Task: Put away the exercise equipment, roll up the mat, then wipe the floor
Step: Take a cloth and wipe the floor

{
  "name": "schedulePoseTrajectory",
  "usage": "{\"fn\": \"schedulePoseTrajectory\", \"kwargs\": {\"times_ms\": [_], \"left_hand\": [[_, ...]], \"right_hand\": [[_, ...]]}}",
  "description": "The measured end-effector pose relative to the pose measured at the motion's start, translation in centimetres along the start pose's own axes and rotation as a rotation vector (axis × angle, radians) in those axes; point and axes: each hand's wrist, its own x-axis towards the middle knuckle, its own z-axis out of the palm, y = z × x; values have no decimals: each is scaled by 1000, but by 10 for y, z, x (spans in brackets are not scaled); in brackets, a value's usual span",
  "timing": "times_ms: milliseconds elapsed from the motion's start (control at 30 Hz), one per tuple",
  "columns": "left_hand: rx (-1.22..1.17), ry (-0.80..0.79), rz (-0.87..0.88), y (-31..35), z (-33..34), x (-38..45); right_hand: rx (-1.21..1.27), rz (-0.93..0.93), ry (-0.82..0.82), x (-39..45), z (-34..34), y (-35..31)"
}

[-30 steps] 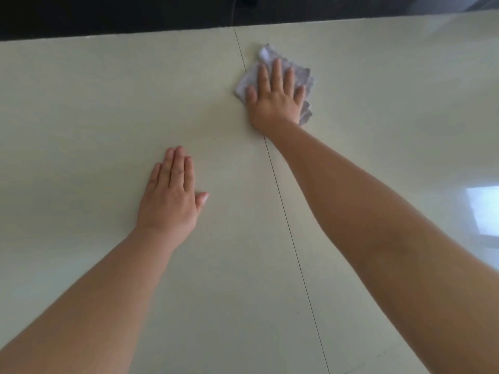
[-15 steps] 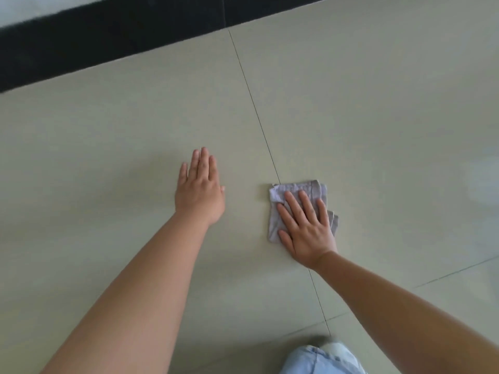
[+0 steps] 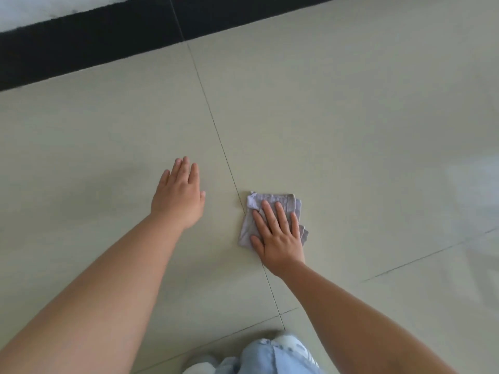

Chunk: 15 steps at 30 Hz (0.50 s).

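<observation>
A folded grey-lilac cloth (image 3: 272, 202) lies on the pale tiled floor (image 3: 351, 130), just right of a grout line. My right hand (image 3: 278, 236) presses flat on the cloth with fingers spread, covering its lower half. My left hand (image 3: 178, 198) rests palm-down on the bare tile to the left of the grout line, fingers together, holding nothing. No mat or exercise equipment is in view.
A black skirting band (image 3: 108, 41) runs along the far edge of the floor, with a white wall (image 3: 40, 9) above it. My knee in light blue jeans (image 3: 272, 357) shows at the bottom edge. A bright reflection lies on the tiles at right.
My right hand has drawn the cloth back from the far tiles near the skirting to a spot close in front of me. The left hand stays planted flat on the floor.
</observation>
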Motion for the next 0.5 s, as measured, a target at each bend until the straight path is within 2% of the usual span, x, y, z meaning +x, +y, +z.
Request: {"fn": "schedulePoseTrajectory", "kwargs": {"times_ms": [67,167,300,400,500], "left_hand": [[-34,27,-6,14,3,13],[-59,82,43,32,9,32],[-83,143,134,49,25,54],[-98,205,171,52,46,66],[-134,313,216,47,57,70]], "right_hand": [[50,77,-34,-25,11,24],[120,314,43,-42,9,75],[267,671,25,-2,-30,141],[287,664,121,62,-59,145],[308,554,177,93,-63,99]]}}
